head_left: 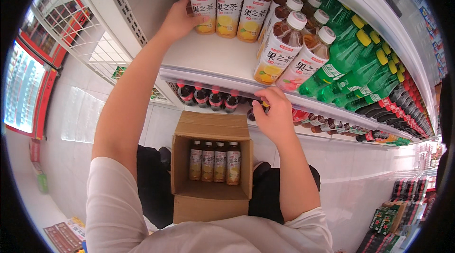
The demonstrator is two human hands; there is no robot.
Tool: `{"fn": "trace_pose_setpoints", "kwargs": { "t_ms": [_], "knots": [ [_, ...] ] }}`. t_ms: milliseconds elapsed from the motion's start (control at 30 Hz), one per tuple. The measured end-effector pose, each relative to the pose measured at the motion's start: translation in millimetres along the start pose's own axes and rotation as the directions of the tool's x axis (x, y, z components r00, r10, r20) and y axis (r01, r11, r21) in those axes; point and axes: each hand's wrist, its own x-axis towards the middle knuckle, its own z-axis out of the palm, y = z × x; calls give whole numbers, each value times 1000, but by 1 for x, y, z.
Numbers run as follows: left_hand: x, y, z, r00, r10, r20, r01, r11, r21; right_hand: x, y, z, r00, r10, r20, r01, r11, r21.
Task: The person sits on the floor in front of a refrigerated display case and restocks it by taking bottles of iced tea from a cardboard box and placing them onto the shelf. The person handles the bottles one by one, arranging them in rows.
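Observation:
My left hand (180,18) grips the leftmost front bottle of fruit tea (203,7), which stands on the white shelf (199,54) among more such bottles with white caps. My right hand (273,110), fingers curled and apart, is at the shelf's front edge, just below two front tea bottles, one with a lemon label (279,52) and one with a pink-fruit label (305,62). Nothing shows in it. Below, an open cardboard box (211,208) between my legs holds several tea bottles (214,164) in a row.
Green soda bottles with yellow caps (350,55) and cola bottles (394,103) fill the shelf to the right. Small cola bottles (216,100) stand on the lower shelf. A white wire rack (71,29) and a red-framed drinks cooler (26,86) are at left; stacked drink cases (385,217) stand lower right.

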Motion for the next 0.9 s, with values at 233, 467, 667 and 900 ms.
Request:
{"fn": "trace_pose_setpoints", "kwargs": {
  "t_ms": [233,467,667,900],
  "knots": [
    [-7,-20,13,996,2,-93,-6,999,-48,-2,2,5,1000,-2,-31,1,1000,-24],
    [-8,-35,30,980,49,-193,-49,999,4,-5,1,13,998,-2,-62,-4,996,-87],
    [-5,-49,31,980,66,-189,-59,997,46,-6,1,30,987,-108,-122,82,976,-200],
    [-42,31,40,962,-160,-220,200,964,174,-8,7,24,990,-93,-102,72,979,-192]
  ]
}}
